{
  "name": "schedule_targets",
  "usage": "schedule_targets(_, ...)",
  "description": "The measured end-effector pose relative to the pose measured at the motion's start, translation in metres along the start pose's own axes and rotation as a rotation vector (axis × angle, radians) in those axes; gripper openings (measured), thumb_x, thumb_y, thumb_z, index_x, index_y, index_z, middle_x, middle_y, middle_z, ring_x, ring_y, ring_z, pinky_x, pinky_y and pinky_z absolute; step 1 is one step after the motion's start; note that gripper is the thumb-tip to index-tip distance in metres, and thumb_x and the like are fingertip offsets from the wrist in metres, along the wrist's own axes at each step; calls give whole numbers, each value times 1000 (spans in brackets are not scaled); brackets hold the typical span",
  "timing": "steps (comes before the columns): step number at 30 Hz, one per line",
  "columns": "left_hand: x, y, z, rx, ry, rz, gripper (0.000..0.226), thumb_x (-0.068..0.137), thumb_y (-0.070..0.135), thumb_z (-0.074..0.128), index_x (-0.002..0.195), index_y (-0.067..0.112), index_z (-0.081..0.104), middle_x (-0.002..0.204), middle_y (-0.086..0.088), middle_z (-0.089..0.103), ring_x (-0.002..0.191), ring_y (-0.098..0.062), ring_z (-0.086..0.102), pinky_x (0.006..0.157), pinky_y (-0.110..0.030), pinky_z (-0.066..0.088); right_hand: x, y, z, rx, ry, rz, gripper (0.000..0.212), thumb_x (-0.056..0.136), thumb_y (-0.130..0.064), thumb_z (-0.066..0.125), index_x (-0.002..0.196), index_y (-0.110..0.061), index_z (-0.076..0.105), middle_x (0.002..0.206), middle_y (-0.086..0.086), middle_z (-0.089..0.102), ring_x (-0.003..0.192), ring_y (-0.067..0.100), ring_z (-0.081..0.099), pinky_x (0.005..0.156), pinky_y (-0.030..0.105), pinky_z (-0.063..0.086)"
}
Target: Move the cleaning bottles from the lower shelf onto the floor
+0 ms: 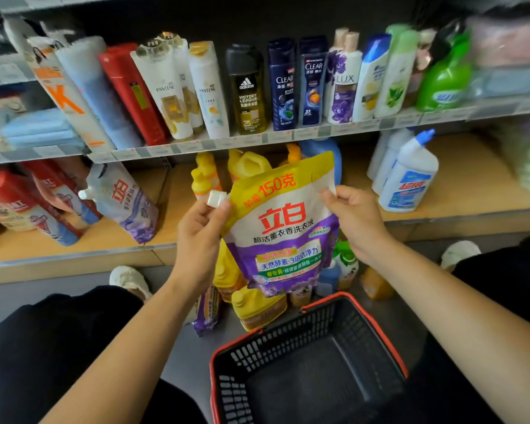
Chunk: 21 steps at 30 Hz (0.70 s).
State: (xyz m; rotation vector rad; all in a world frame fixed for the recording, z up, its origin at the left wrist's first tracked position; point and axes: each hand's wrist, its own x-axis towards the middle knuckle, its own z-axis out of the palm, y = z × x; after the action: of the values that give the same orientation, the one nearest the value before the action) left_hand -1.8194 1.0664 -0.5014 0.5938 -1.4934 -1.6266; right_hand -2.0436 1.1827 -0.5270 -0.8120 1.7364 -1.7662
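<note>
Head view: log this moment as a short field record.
held item: yellow-and-purple plastic detergent pouch, upright
left hand: fingers grip its white spout cap
right hand: pinches its top corner
floor: yellow plastic bottles, black mesh basket with red rim
lower shelf: white bottles with blue caps, standing

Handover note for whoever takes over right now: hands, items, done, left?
Left hand grips the detergent pouch at the corner by its white cap; right hand pinches the top right corner, holding it up before the lower shelf.
Done: yellow jugs and a purple pouch are on the floor by the basket.
Left: set this pouch down, then move the white bottles, yellow bottles and leaning pouches off the shelf.
</note>
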Motion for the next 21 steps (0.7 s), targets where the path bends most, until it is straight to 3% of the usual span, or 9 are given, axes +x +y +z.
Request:
schedule_targets(2, -2, 2, 10, 59, -45, 14, 37, 90, 37, 66, 115, 10, 67, 108, -17, 74, 103, -26, 72, 82, -39, 61, -1, -12, -7, -149, 100, -91, 23, 96, -16, 65, 119, -17, 67, 114, 1, 72, 108, 15, 68, 99, 41, 54)
schedule_targets(4, -5, 1, 19, 149, -74, 22, 49, 87, 41, 69, 112, 0, 63, 106, -37, 64, 96, -35, 68, 83, -60, 58, -5, -30, -16, -253, 149, -283, 34, 92, -15, 70, 124, -23, 63, 120, -5, 68, 113, 6, 63, 99, 27, 51)
schedule_targets(5, -6, 0, 23, 214, -84, 33, 55, 86, 43, 70, 110, -5, 60, 103, -42, 59, 92, -42, 66, 82, -69, 53, -7, -38, -19, -313, 117, -377, 36, 90, -17, 71, 124, -24, 63, 120, -10, 67, 114, 2, 61, 99, 23, 49)
schedule_targets(7, -7, -3, 26, 332, -114, 64, 59, 88, 47, 71, 105, -8, 57, 96, -41, 60, 89, -54, 63, 77, -74, 48, -15, -47, -20, -457, -24, -477, 34, 87, -23, 73, 121, -26, 65, 116, -18, 67, 114, -2, 59, 99, 19, 46)
schedule_targets(9, -7, -3, 26, 370, -134, 86, 54, 88, 47, 69, 102, -3, 60, 95, -37, 61, 90, -57, 59, 75, -72, 48, -24, -47, -13, -569, -222, -429, 37, 86, -30, 76, 122, -29, 65, 113, -19, 67, 110, -3, 59, 95, 15, 46)
schedule_targets(12, -10, -2, 26, 390, -171, 85, 35, 90, 43, 69, 100, 9, 65, 91, -26, 67, 87, -46, 64, 72, -64, 53, -31, -42, 0, -635, -433, -318, 29, 92, -31, 70, 120, -23, 69, 109, -7, 72, 100, 6, 66, 86, 33, 56)
schedule_targets(14, -15, -2, 27, 390, -208, 64, 27, 91, 38, 69, 100, 13, 67, 89, -20, 71, 87, -41, 68, 72, -57, 55, -30, -44, 3, -638, -455, -357, 19, 97, -26, 64, 105, -14, 75, 92, 3, 74, 84, 17, 68, 75, 46, 53)
schedule_targets(18, -20, 2, 28, 365, -249, 66, 22, 88, 30, 71, 105, 16, 69, 96, -6, 76, 89, -23, 74, 74, -35, 62, -30, -50, 0, -646, -444, -423, 26, 99, -25, 62, 93, -6, 77, 79, 10, 72, 73, 23, 66, 67, 49, 48)
schedule_targets(21, -16, 7, 23, 404, -254, 175, 20, 93, 19, 70, 112, 11, 69, 103, -6, 74, 92, -30, 70, 76, -40, 61, -32, -52, 0, -664, -452, -456, 27, 98, -28, 61, 92, -6, 77, 78, 11, 73, 73, 24, 67, 65, 48, 48)
